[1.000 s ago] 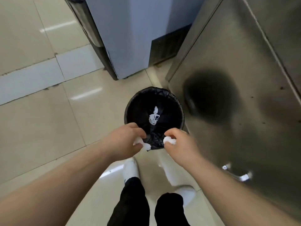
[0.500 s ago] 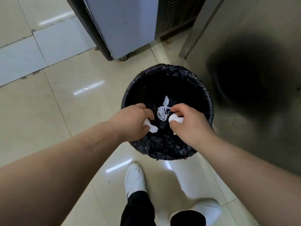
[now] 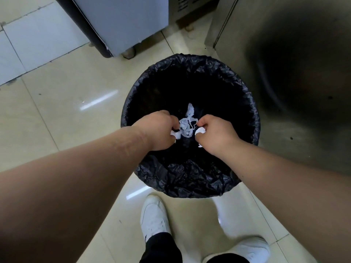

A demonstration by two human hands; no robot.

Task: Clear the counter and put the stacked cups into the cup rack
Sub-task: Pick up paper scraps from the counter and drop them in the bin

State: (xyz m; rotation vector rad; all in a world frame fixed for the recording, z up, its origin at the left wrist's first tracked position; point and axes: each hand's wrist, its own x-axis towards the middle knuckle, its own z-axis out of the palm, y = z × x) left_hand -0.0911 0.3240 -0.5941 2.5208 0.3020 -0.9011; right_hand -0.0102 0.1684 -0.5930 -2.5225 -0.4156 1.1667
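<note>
- Since a second ago I have leaned in: the bin [image 3: 190, 128] fills far more of the view, and both my hands have travelled from its near rim to over the middle of its mouth.
- My left hand [image 3: 157, 130] is clenched round a white wad [image 3: 173, 134] of paper, a corner of it poking out by the thumb.
- My right hand [image 3: 214, 132] is clenched too, gripping a second wad [image 3: 200, 131] between thumb and curled fingers; a small white scrap shows just under that hand.
- Between my fists, lower down inside the black liner [image 3: 190, 179], lies crumpled white rubbish [image 3: 187, 124] already in the bin.
- The bin stands on the tiled floor [image 3: 57, 111], close against the steel cabinet [image 3: 294, 73] on my right, with a grey appliance [image 3: 121, 21] beyond its far rim. My shoes [image 3: 154, 217] are just beside the near rim.
- The stacked cups, the rack and the counter are not in view, so that part is not yet begun, I judge.
- I reckon the step in hand is dropping both wads.
- Risks: light paper may cling to my fingers and come away with them, landing on the floor when I pull back.
- The liner sags loosely over the near rim; brushing it with my forearms could drag it down into the bin.
</note>
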